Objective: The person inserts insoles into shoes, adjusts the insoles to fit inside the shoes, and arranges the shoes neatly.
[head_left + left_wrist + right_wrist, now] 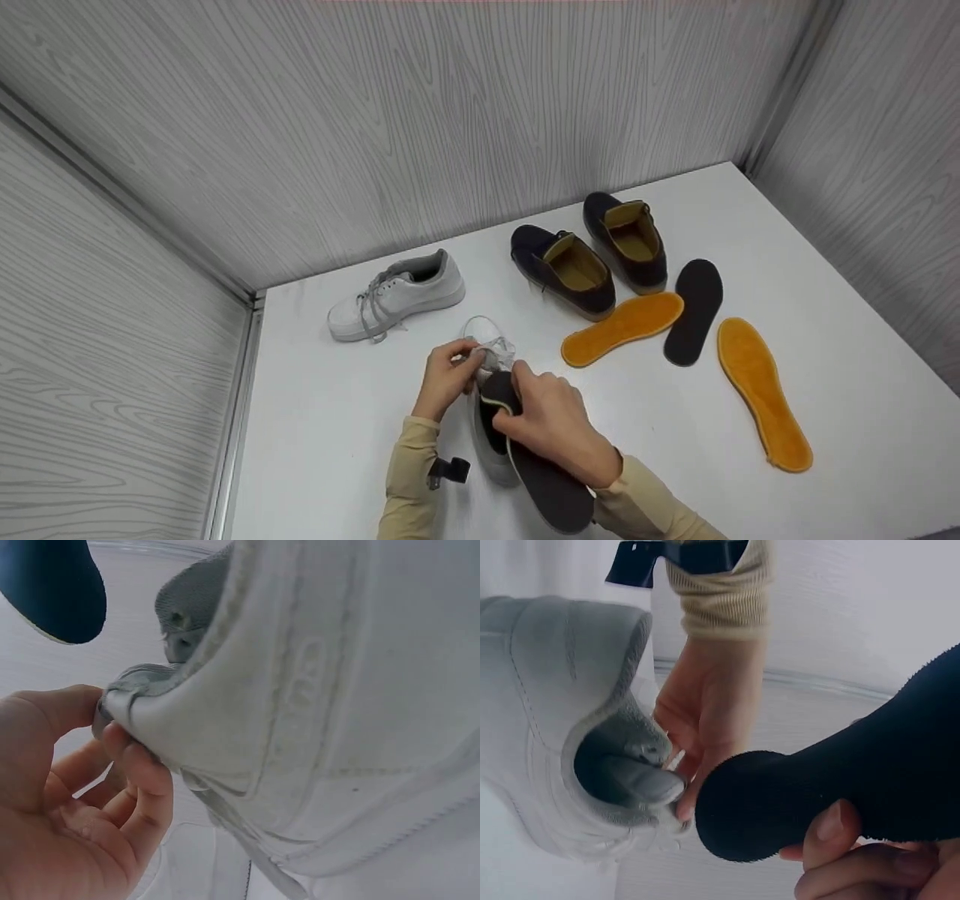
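**Dark insole (555,491) held just outside the white shoe (300,712)**

Nearest to us, the right hand (551,416) grips the insole between thumb and fingers, with its tip near the shoe's opening. Inside this opening we see the grey tongue (646,780); deeper it is too dark to tell. The left hand (446,379) pinches the shoe's upper edge beside the laces. From the head camera, the insole and right hand hide part of the opening.

Farther on the table (322,420), we find two orange insoles (761,394) and another dark one (694,313), near two dark shoes (574,270) with yellowish insides. At left stands the second white shoe (397,300), its inside in shadow. The grey wall (450,112) rises behind.
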### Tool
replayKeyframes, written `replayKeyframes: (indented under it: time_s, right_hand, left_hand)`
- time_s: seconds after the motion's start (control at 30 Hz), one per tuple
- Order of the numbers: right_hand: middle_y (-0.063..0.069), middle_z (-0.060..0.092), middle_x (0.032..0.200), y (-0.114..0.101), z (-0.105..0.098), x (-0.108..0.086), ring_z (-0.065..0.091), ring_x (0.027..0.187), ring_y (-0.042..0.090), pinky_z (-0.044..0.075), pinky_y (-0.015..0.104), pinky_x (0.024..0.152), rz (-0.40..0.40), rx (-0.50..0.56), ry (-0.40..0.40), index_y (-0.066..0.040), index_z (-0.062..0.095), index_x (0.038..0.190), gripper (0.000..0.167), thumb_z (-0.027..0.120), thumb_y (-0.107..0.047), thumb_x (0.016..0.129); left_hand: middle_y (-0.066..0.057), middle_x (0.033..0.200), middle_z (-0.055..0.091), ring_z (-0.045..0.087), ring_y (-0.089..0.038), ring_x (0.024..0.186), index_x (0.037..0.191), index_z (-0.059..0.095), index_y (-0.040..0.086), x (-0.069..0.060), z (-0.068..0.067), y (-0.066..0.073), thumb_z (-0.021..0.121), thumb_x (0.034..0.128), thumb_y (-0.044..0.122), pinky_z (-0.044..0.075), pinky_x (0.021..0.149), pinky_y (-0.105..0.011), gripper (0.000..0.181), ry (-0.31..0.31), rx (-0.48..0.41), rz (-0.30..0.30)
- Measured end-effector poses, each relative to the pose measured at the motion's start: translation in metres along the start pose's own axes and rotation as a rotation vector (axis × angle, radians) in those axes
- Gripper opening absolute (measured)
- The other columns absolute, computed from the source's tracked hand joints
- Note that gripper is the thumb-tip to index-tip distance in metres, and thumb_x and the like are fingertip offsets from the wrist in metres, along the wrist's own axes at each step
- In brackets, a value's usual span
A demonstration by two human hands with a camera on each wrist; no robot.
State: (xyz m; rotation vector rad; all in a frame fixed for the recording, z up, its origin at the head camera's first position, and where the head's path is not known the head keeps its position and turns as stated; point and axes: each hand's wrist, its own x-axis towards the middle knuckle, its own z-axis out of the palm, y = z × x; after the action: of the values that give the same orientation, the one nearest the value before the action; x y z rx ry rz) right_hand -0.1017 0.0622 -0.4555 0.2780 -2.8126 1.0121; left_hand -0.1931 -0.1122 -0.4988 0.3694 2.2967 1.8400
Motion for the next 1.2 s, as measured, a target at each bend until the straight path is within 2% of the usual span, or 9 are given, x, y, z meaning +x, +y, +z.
replayKeyframes:
  time_s: [0.03, 0.27, 0.43, 0.6, 0.83, 0.97, 1.07, 1.13, 1.2]
  right_hand:
    - [-0.003, 0.041, 0.058, -0.001, 0.001, -0.001, 0.042, 0.049, 0.016, 0.03, 0.031, 0.044, 0.002, -0.006, -0.018, -0.015, 0.046, 0.082, 0.027, 0.069, -0.022, 0.069]
    - [0.001, 0.044, 0.059, -0.003, 0.015, -0.007, 0.042, 0.048, 0.019, 0.03, 0.034, 0.042, -0.004, -0.061, -0.072, -0.011, 0.05, 0.083, 0.024, 0.067, -0.019, 0.067]
    - [0.003, 0.045, 0.058, 0.001, 0.032, -0.008, 0.042, 0.046, 0.02, 0.03, 0.035, 0.041, -0.02, -0.082, -0.064, -0.009, 0.052, 0.084, 0.023, 0.066, -0.017, 0.068]
    - [0.005, 0.047, 0.057, 0.008, 0.05, -0.009, 0.046, 0.046, 0.022, 0.031, 0.035, 0.04, -0.035, -0.094, -0.018, -0.009, 0.051, 0.083, 0.024, 0.068, -0.017, 0.069]
    - [0.006, 0.049, 0.058, 0.017, 0.068, -0.003, 0.046, 0.045, 0.023, 0.033, 0.038, 0.04, -0.015, -0.079, 0.064, -0.008, 0.051, 0.085, 0.026, 0.07, -0.021, 0.072]
    - [0.006, 0.051, 0.058, 0.022, 0.077, 0.002, 0.049, 0.045, 0.024, 0.035, 0.039, 0.04, 0.006, -0.136, 0.082, -0.008, 0.051, 0.089, 0.03, 0.071, -0.026, 0.075]
    - [0.007, 0.053, 0.059, 0.02, 0.078, 0.001, 0.051, 0.045, 0.026, 0.037, 0.039, 0.04, 0.042, -0.201, 0.025, -0.006, 0.052, 0.096, 0.04, 0.073, -0.035, 0.077]
    - [0.008, 0.056, 0.06, 0.014, 0.074, -0.002, 0.054, 0.047, 0.027, 0.04, 0.04, 0.041, 0.071, -0.242, -0.06, -0.003, 0.053, 0.102, 0.051, 0.074, -0.041, 0.077]
    - [0.011, 0.059, 0.064, 0.006, 0.067, -0.005, 0.057, 0.051, 0.028, 0.043, 0.041, 0.043, 0.092, -0.302, -0.181, 0.002, 0.054, 0.113, 0.065, 0.074, -0.047, 0.076]
  left_hand:
    - [-0.01, 0.076, 0.057, 0.045, -0.01, 0.044, 0.103, 0.067, -0.014, 0.001, 0.0, -0.002, 0.062, 0.0943, 0.001, 0.041, 0.045, -0.025, 0.017, 0.003, -0.005, -0.009]
    - [-0.001, 0.059, 0.046, 0.037, -0.006, 0.038, 0.098, 0.069, -0.008, 0.015, 0.003, -0.042, 0.061, 0.0976, 0.01, 0.035, 0.04, -0.023, 0.02, 0.038, -0.003, -0.042]
    - [0.003, 0.057, 0.045, 0.036, -0.006, 0.039, 0.093, 0.069, -0.002, 0.014, 0.006, -0.047, 0.061, 0.0977, 0.015, 0.034, 0.04, -0.023, 0.02, 0.065, 0.007, -0.046]
    - [0.004, 0.054, 0.042, 0.036, -0.007, 0.04, 0.089, 0.067, 0.001, 0.011, 0.008, -0.049, 0.06, 0.0984, 0.018, 0.033, 0.041, -0.023, 0.021, 0.057, -0.002, -0.06]
    - [0.004, 0.064, 0.048, 0.042, -0.008, 0.051, 0.093, 0.068, 0.0, 0.015, 0.009, -0.048, 0.059, 0.0989, 0.016, 0.037, 0.05, -0.024, 0.02, 0.075, 0.045, -0.034]
    - [-0.002, 0.075, 0.055, 0.047, -0.011, 0.065, 0.093, 0.068, -0.005, 0.014, 0.012, -0.037, 0.058, 0.0984, 0.01, 0.04, 0.061, -0.025, 0.019, 0.075, 0.062, -0.01]
    - [-0.008, 0.08, 0.058, 0.049, -0.014, 0.072, 0.092, 0.066, -0.009, 0.009, 0.014, -0.023, 0.057, 0.0978, 0.006, 0.041, 0.066, -0.025, 0.018, 0.065, 0.067, 0.0]
    - [-0.01, 0.082, 0.059, 0.05, -0.015, 0.074, 0.09, 0.065, -0.01, 0.006, 0.014, -0.014, 0.057, 0.0971, 0.004, 0.041, 0.068, -0.025, 0.018, 0.066, 0.077, 0.009]
    - [-0.011, 0.082, 0.059, 0.05, -0.015, 0.075, 0.09, 0.066, -0.01, 0.006, 0.015, -0.011, 0.057, 0.0966, 0.002, 0.041, 0.068, -0.024, 0.017, 0.081, 0.087, 0.016]
